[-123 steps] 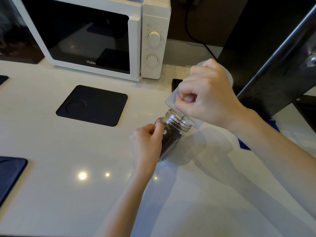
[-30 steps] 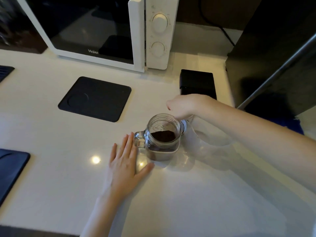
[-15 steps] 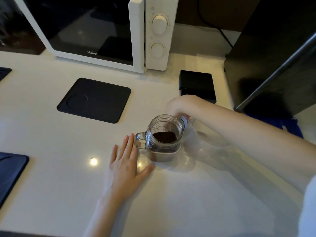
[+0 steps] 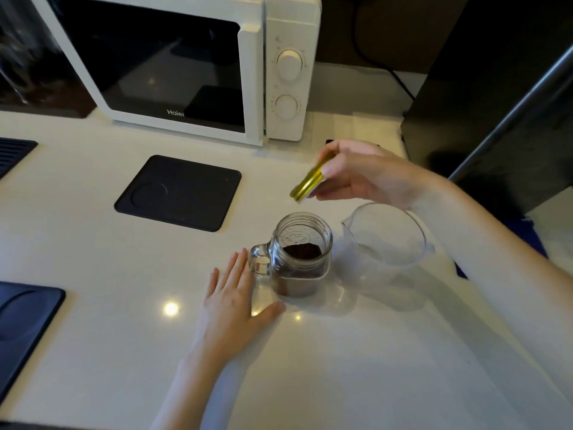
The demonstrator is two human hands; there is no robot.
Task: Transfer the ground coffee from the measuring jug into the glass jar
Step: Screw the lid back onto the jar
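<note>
A glass jar with a side handle stands upright on the white counter, its mouth uncovered, dark ground coffee filling its lower half. To its right stands the clear plastic measuring jug, which looks empty. My right hand hovers above and behind the jar, pinching a gold metal lid that is tilted on edge. My left hand lies flat on the counter with fingers spread, its fingertips beside the jar's handle and its thumb near the jar's base.
A white microwave stands at the back. A black square mat lies left of the jar, and another dark mat sits at the left edge. A black appliance rises at the right, with blue cloth beside my right arm.
Earlier my right hand tipped the jug over the jar that my left hand held. The jug now stands on the counter, and my right hand has lifted a gold lid from behind the jar.
</note>
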